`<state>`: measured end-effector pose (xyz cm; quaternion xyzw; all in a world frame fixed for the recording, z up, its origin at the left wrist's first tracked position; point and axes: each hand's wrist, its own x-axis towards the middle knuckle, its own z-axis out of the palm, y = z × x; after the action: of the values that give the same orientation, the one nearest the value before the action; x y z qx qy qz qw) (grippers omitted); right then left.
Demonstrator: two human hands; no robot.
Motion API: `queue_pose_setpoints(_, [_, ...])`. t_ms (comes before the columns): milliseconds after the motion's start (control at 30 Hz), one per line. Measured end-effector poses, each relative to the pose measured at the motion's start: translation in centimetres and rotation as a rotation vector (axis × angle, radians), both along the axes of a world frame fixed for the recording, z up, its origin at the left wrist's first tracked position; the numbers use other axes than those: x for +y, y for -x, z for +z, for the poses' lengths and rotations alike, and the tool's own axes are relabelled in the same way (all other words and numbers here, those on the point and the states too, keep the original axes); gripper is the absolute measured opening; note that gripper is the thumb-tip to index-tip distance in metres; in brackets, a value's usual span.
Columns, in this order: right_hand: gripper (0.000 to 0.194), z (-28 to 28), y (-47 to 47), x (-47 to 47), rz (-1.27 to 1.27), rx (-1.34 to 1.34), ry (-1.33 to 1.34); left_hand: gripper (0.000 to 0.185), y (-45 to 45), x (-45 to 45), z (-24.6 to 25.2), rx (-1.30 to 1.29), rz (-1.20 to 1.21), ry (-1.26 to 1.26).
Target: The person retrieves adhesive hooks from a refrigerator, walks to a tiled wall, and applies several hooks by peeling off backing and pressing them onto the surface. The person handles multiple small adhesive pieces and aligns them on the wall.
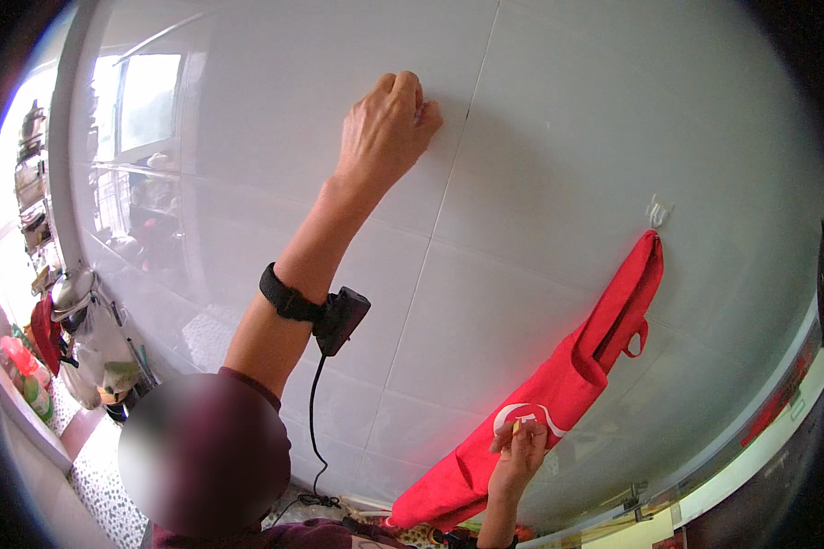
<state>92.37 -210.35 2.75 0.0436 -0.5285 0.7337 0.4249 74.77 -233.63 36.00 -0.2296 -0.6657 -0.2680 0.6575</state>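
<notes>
My left hand (391,130) is raised against the pale tiled wall (522,178), its back towards me. Between its thumb and curled fingers shows a bit of a small clear object (420,112), mostly hidden. Lower right, my right hand (520,449) pinches a small yellowish piece (517,427) in its fingertips, in front of a red cloth apron (556,384) with a white print. The apron hangs by its top loop from a clear wall hook (658,211).
A black strap with a box-shaped device (342,321) sits on my left forearm, its cable (312,418) trailing down. At the left, pans (74,291) and plastic bags (103,343) hang near a window. A pale-edged ledge (755,473) runs along the lower right.
</notes>
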Motion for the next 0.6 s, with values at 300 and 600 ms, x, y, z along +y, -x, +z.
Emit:
queue_pose_setpoints(300, [0.013,-0.3,0.2,1.5,0.062,-0.008,0.017,0.016,1.4,-0.7,-0.6,0.055,-0.23,0.071])
queue_pose_setpoints(600, [0.012,0.1,0.5,1.8,0.102,0.015,-0.001,0.025,0.5,-0.1,-0.5,-0.124,-0.102,0.069])
